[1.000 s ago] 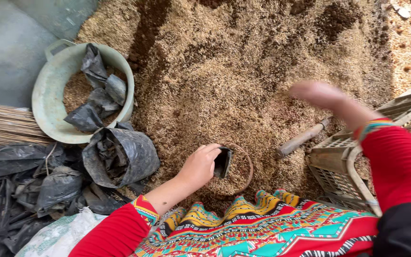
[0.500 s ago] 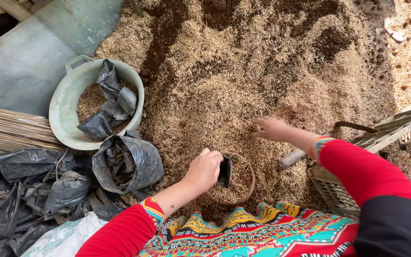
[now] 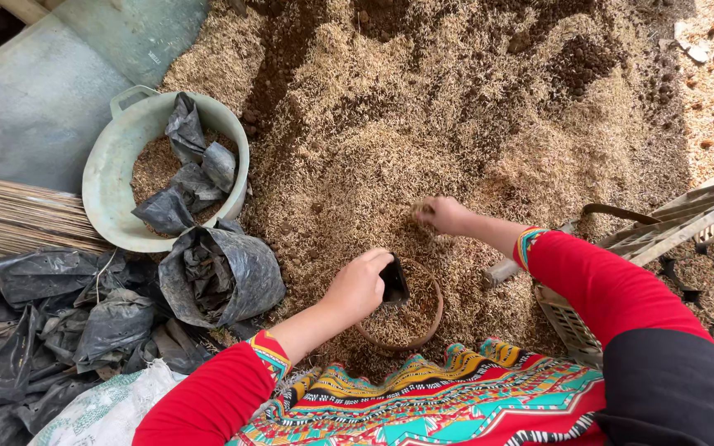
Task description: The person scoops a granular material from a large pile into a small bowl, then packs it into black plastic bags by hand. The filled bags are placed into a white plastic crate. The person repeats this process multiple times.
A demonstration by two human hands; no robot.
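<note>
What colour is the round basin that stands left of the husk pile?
The basin is pale green, seen best in the head view.

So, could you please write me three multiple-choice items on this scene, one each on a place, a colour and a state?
1. Where is the left hand?
A. on the round pot's rim
B. in the crate
C. on the broom

2. What colour is the basin?
A. red
B. pale green
C. black

3. How is the right hand?
A. flat and open in the air
B. gripping the crate
C. closed on the husk pile

Answers: 1 A, the fingers sit at the pot's edge; 2 B, its rim is pale green; 3 C, the fingers curl into the husks.
</note>
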